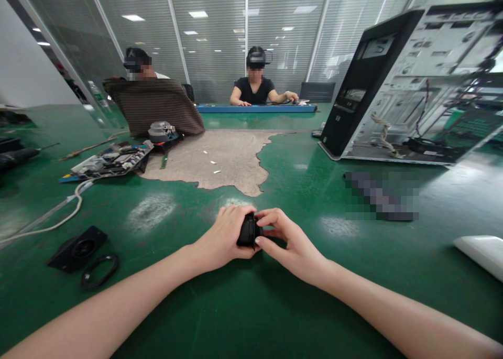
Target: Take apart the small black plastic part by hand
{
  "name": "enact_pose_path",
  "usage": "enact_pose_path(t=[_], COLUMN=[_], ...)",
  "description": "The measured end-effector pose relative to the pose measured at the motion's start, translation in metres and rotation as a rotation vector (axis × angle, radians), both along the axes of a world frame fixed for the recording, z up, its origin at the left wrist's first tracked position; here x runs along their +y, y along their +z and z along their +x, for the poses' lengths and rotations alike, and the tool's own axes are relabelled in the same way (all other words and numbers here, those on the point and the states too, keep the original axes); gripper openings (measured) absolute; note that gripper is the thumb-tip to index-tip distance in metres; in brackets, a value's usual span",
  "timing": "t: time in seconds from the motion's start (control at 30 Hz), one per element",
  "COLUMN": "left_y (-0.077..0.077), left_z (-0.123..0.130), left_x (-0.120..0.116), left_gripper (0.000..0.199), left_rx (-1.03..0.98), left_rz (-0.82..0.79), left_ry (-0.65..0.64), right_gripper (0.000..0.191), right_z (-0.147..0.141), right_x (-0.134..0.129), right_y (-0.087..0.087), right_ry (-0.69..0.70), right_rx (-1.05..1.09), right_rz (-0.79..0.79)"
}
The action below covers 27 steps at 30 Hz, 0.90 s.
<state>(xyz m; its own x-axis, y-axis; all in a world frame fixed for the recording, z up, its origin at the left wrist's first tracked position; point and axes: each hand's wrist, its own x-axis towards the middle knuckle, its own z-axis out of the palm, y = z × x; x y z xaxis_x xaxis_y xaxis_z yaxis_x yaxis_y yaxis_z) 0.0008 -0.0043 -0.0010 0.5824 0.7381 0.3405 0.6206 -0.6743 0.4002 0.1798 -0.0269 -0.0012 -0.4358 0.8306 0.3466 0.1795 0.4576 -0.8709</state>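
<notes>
Between my two hands is a small black part [247, 230] with a boxy body and a thin raised flange at its right side; its exact kind is not clear. My left hand [226, 230] wraps around the body from the left. From the other side, the fingertips and thumb of my right hand [285, 238] pinch its right end. Over to the left on the green table [204, 306] lie a black square part with a round recess [80, 248] and a black ring [99, 270].
A computer case [371, 86] stands open at the right, behind a blurred dark object [379, 196]. A white object [481, 251] is at the right edge. Circuit boards [112, 160] and a cable [74, 207] lie left. Two people sit across, one behind a blue bar [255, 109].
</notes>
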Motion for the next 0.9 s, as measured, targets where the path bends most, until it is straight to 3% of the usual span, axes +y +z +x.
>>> enact_pose_path(t=[0.2,0.3,0.43,0.67,0.9], left_y=[0.0011,0.0016,0.0016,0.0010,0.0023], left_z=[0.0006,0.0002,0.0000,0.0006,0.0002], left_x=[-0.0004,-0.0007,-0.0005,-0.0010,-0.0014], left_gripper=[0.055,0.055,0.055,0.054,0.056], left_rx=[0.000,0.003,0.009,-0.011,0.016], left_rz=[-0.017,-0.008,-0.020,-0.025,-0.014], left_ry=[-0.004,0.003,0.017,0.023,0.013], right_gripper=[0.033,0.028,0.024,0.024,0.026], right_z=[-0.0011,-0.0012,-0.0011,-0.0016,-0.0054], right_x=[-0.0005,-0.0004,0.0013,0.0051,0.0084], right_y=[-0.0014,0.0000,0.0011,-0.0022,-0.0002], right_ry=[-0.021,-0.086,-0.169,-0.030,-0.042], right_rx=[0.005,0.009,0.065,0.179,0.151], right_rz=[-0.028,-0.018,-0.115,-0.236,-0.344])
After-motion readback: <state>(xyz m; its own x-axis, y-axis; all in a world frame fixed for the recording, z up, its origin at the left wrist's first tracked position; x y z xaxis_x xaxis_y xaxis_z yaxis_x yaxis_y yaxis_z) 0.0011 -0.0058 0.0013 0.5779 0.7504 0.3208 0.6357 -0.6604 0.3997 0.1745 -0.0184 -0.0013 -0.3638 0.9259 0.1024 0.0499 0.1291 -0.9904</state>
